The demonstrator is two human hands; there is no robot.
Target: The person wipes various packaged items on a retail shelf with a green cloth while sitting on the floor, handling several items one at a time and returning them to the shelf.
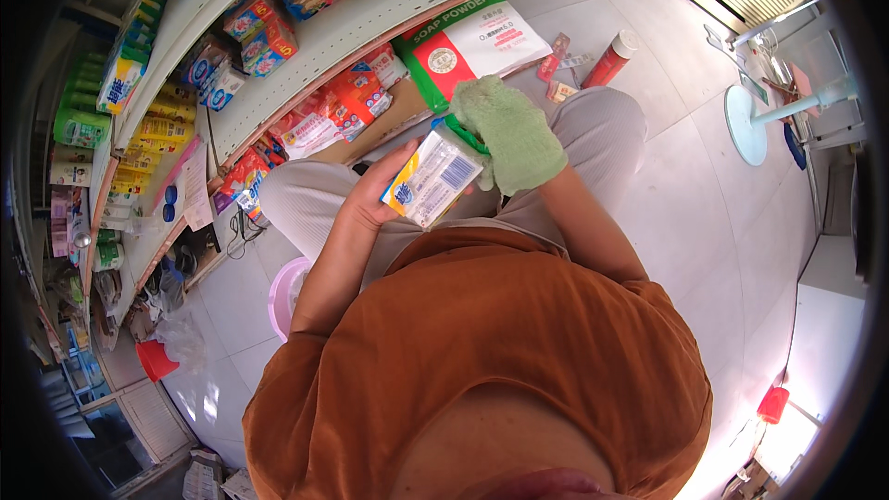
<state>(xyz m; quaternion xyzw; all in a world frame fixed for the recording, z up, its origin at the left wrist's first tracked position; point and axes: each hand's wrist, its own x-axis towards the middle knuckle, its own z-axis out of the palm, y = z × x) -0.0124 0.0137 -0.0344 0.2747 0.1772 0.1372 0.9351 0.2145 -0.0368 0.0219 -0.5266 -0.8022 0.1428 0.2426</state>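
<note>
My left hand (pixel 375 184) grips a plastic-wrapped pack of soap (pixel 437 177) from its left side, above my lap. The pack's white face bears print and a barcode, with a yellow and blue band at the near end. A green fuzzy cleaning mitt (pixel 510 132) covers my right hand (pixel 535 156) and rests against the pack's far right end, where green wrapping shows. The mitt hides my right fingers. Beyond my hands, a large green, red and white bag of soap powder (pixel 486 42) lies at the lower shelf.
Metal shelving (pixel 333 62) with soaps and detergents runs along the left and front. A red bottle with a white cap (pixel 611 59) is on the tiled floor beyond my right knee. A pink basin (pixel 283 298) stands beside my left arm. At right is a light-blue round stand base (pixel 744 126).
</note>
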